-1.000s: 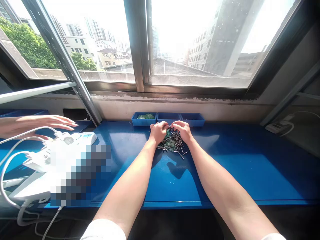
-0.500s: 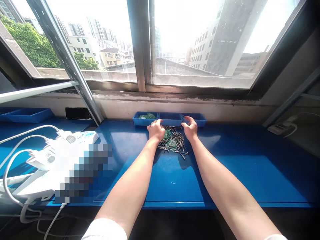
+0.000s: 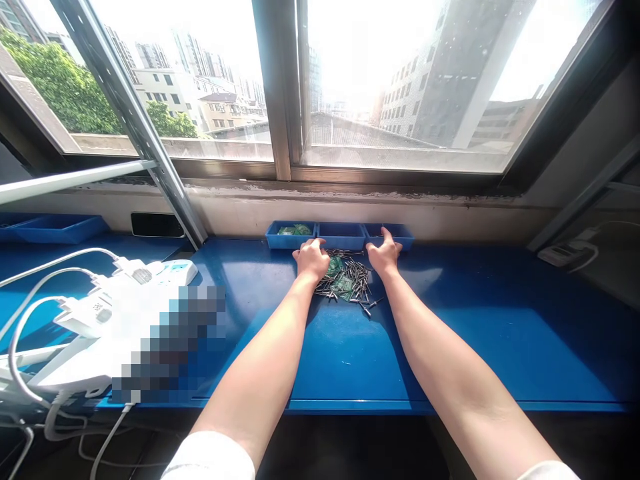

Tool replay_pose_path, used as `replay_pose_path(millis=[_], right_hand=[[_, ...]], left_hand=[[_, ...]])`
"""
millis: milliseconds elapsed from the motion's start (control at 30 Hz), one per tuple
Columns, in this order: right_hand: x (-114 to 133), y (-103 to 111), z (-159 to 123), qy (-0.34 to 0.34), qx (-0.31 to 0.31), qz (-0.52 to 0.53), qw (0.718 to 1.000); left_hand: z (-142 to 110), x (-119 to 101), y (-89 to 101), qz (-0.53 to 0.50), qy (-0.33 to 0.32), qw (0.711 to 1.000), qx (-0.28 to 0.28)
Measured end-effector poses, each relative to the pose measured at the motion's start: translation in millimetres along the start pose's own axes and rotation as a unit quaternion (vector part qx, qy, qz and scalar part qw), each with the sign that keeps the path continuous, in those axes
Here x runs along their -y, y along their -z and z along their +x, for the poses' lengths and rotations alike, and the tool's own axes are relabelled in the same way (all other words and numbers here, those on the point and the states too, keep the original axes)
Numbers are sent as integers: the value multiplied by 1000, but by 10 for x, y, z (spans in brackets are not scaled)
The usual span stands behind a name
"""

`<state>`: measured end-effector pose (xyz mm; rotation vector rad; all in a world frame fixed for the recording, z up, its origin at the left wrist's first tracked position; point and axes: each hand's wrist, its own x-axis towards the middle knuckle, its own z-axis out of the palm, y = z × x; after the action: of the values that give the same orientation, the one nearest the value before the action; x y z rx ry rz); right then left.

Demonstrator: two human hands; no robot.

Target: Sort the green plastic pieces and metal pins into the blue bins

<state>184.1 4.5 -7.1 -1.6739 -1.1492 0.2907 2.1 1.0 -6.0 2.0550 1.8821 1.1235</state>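
Observation:
On the blue tabletop lies a loose pile of slim metal rivets [image 3: 357, 277] mixed with green plastic packets [image 3: 343, 288]. My left hand [image 3: 313, 260] rests at the pile's left edge, its fingers curled down; whatever they hold is hidden. To the right, my right hand [image 3: 384, 255] is at the front wall of the right blue bin [image 3: 404, 237], fingers apart, one pointing up over the bin. I see nothing in it. The middle blue bin [image 3: 341, 235] lies between both hands. Green packets also lie in the left blue bin [image 3: 280, 241].
A white power strip [image 3: 115, 320] with plugs and cables [image 3: 23, 373] takes up the left of the blue table [image 3: 480, 320]. A black phone-like slab [image 3: 157, 225] and more blue trays [image 3: 63, 230] are behind it. A metal post [image 3: 145, 133] stands before the window.
My right hand has turned and opened at the right bin, one finger now pointing up. My left hand stays almost in place beside the pile.

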Motion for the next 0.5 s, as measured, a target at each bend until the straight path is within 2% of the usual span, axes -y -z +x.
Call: replay_pose_path(millis=[500], right_hand=[[-42, -25, 49, 38, 55, -48, 997]], left_hand=[[13, 37, -12, 18, 22, 999, 27]])
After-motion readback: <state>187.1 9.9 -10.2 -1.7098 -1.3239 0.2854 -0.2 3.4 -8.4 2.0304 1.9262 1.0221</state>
